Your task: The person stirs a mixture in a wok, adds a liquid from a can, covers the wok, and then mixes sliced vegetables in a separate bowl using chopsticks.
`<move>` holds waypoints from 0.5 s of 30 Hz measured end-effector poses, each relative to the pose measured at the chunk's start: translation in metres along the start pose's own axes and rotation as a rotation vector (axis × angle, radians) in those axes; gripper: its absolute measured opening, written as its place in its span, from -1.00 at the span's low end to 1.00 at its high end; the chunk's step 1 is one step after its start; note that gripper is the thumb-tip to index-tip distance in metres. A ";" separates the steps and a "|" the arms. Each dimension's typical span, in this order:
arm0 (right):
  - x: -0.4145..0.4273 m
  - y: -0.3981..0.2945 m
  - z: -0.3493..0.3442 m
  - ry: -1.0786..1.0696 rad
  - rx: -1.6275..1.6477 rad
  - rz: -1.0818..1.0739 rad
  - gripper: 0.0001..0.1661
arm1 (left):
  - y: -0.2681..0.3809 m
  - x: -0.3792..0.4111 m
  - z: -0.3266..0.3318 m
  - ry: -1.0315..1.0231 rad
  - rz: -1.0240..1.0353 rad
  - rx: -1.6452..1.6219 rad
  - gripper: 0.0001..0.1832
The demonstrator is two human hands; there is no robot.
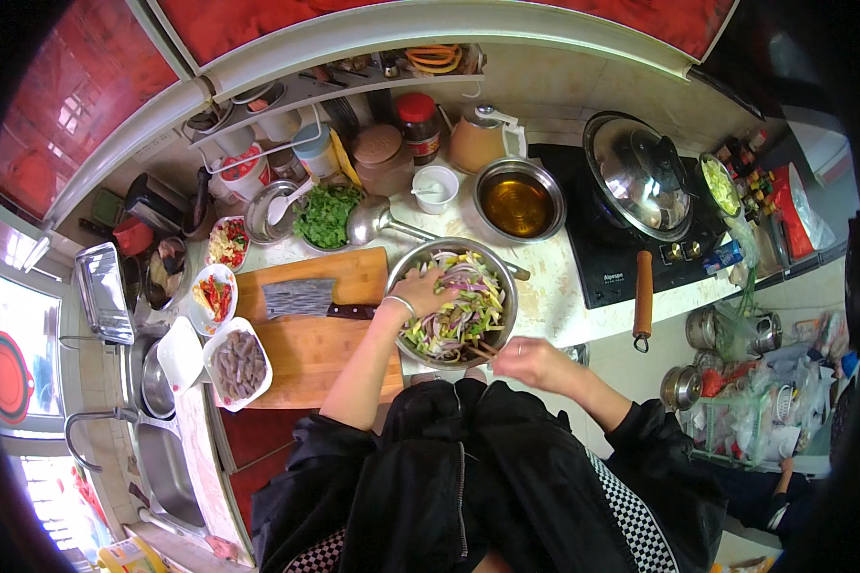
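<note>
A stainless steel bowl (510, 315) before me is heaped with sliced vegetables (466, 308), among them purple onion rings and yellow-green strips. My left hand (421, 292), wearing a bangle, lies on the left side of the heap with its fingers apart; some fingertips sink out of sight. At the lower right rim my right hand (534, 364) grips wooden chopsticks (481, 351), whose tips point into the vegetables. Left of the bowl a cleaver (299, 298) lies on a wooden cutting board (315, 358). A metal ladle (370, 220) lies behind the bowl.
A pot of amber liquid (519, 200) stands near the gas cooktop (609, 276), which carries a lidded wok (638, 179). At left are a dish of raw grey pieces (239, 364), chopped peppers (216, 297) and a sink (168, 465). Another person's arm (785, 476) shows far right.
</note>
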State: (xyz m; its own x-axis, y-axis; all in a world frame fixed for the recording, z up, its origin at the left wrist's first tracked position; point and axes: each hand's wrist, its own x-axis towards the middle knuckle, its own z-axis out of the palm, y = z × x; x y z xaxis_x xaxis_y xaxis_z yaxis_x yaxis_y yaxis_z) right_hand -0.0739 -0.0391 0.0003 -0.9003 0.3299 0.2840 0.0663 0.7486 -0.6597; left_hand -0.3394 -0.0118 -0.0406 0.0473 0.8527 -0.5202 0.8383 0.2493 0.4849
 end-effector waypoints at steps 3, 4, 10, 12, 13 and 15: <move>-0.006 -0.005 -0.001 -0.102 -0.097 -0.084 -0.89 | -0.008 0.002 -0.001 -0.017 0.000 -0.044 -0.15; -0.010 0.000 0.002 -0.090 -0.113 -0.094 -0.86 | -0.010 0.001 -0.002 -0.014 0.018 -0.050 -0.14; -0.028 0.017 0.039 0.138 -0.252 -0.135 -0.74 | -0.016 -0.003 0.001 0.082 0.082 -0.156 -0.20; -0.030 0.021 0.043 0.163 -0.271 -0.151 -0.68 | -0.021 -0.004 0.005 0.129 0.121 -0.212 -0.24; -0.030 0.021 0.043 0.174 -0.244 -0.145 -0.70 | -0.025 -0.004 0.006 0.144 0.149 -0.244 -0.27; -0.028 0.019 0.039 0.192 -0.194 -0.135 -0.72 | -0.030 -0.004 0.009 0.172 0.194 -0.285 -0.31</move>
State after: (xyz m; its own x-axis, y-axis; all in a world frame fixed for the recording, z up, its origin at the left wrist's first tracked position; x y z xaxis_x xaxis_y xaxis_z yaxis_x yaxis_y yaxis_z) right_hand -0.0642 -0.0569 -0.0476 -0.8100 0.3086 0.4986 0.0492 0.8831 -0.4667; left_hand -0.3595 -0.0271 -0.0594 0.0780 0.9551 -0.2858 0.6372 0.1727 0.7511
